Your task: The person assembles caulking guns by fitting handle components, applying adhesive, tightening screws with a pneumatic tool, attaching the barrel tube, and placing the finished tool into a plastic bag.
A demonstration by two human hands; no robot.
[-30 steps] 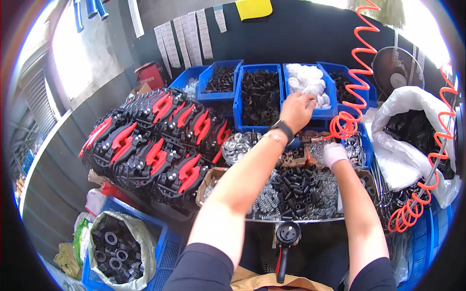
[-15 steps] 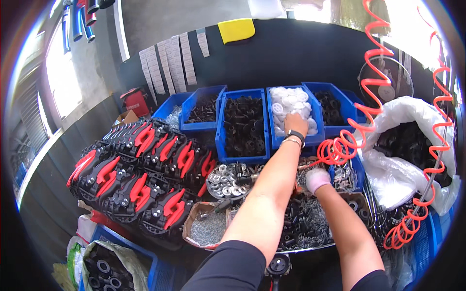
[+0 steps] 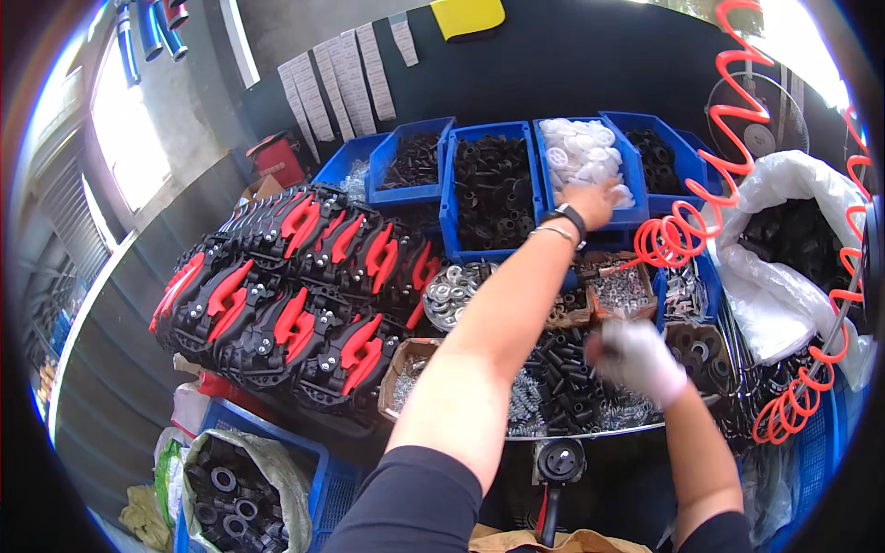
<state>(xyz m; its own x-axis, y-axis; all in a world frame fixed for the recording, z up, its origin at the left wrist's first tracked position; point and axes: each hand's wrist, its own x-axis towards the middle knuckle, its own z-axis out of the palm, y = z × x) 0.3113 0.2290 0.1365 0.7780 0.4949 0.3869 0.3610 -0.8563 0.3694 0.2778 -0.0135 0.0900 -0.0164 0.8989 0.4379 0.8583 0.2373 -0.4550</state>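
So: L hand point(image 3: 592, 202) nr white pcs point(image 3: 581, 150); gloved R hand point(image 3: 643, 359) nr blk tubes point(image 3: 560, 376).

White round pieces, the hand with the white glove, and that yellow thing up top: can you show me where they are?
White round pieces point(image 3: 583, 152): head view, middle of the pile.
Right hand point(image 3: 645, 359): head view, back of the gloved hand, a bit blurred.
Yellow sheet point(image 3: 468, 18): head view, its middle.

red coiled hose point(image 3: 648, 244) beside white-disc bin point(image 3: 623, 217), open air above black-parts bin point(image 3: 449, 207)
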